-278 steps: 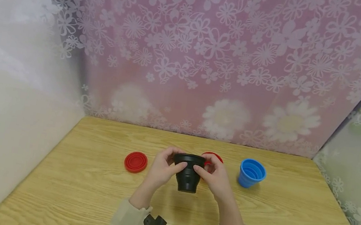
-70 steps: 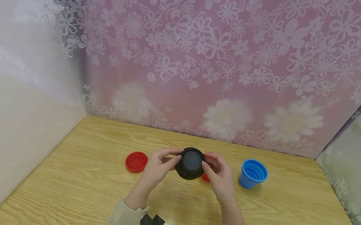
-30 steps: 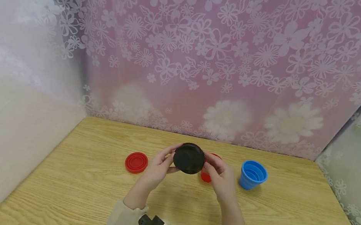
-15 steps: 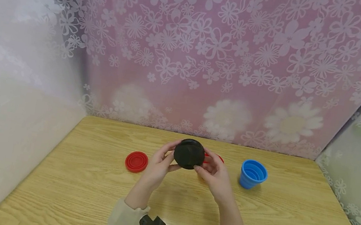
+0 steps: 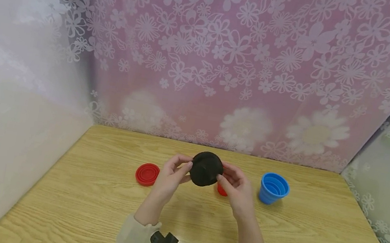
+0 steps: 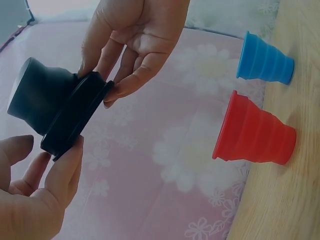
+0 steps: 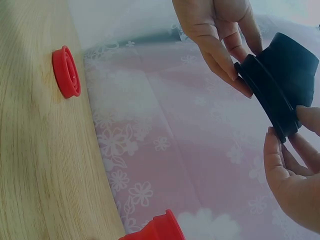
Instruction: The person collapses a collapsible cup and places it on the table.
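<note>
Both hands hold a black collapsible cup (image 5: pixel 206 169) in the air over the table. Its base is turned up toward the head camera, and its rim faces away. In the left wrist view the cup (image 6: pixel 55 105) looks partly folded, with a narrow section standing out from stacked rings near the rim. My left hand (image 5: pixel 170 178) pinches one side of the rim between thumb and fingers. On the opposite side my right hand (image 5: pixel 239 192) grips with its thumb near the body. Behind the right hand a red cup (image 6: pixel 255 132) stands extended, mostly hidden in the head view.
A flattened red collapsible cup (image 5: pixel 147 174) lies on the wooden table (image 5: pixel 91 207) to the left. To the right stands an extended blue cup (image 5: pixel 273 188). A pink floral backdrop (image 5: pixel 196 63) rises behind the table's far edge.
Earlier the black cup was extended and rim up; it has since been tipped base up and is shorter. During the last second it tilts slightly in the hands while the fingers shift.
</note>
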Demonstrator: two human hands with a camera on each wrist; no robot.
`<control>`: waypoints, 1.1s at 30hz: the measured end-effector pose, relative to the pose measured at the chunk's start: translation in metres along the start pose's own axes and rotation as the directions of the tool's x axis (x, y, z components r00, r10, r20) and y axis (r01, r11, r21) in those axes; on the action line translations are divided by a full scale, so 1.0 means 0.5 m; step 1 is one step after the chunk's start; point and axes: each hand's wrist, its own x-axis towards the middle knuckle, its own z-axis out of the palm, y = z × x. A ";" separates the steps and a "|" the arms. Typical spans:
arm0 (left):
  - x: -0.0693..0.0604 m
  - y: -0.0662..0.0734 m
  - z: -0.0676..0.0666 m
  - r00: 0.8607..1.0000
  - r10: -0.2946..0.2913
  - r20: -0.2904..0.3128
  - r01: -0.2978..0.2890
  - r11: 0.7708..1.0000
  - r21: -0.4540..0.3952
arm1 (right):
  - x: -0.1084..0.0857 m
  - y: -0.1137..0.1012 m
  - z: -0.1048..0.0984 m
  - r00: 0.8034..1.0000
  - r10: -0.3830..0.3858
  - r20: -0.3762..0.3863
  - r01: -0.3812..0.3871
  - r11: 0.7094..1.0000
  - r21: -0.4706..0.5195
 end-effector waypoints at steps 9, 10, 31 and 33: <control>0.001 -0.005 -0.002 1.000 0.020 0.004 -0.020 1.000 0.021 | -0.002 0.000 -0.001 0.998 -0.066 -0.002 0.066 0.996 0.051; 0.000 -0.005 -0.003 1.000 0.020 0.011 -0.020 1.000 0.020 | -0.001 0.000 -0.001 0.998 -0.067 0.000 0.067 0.996 0.055; -0.008 0.006 0.003 0.999 -0.003 0.049 -0.003 0.993 0.118 | -0.006 0.002 0.009 0.999 -0.018 0.039 0.018 1.000 0.007; -0.008 0.004 0.004 0.999 0.002 0.043 -0.007 0.993 0.117 | -0.007 0.001 0.012 0.998 -0.015 0.058 0.015 1.000 0.007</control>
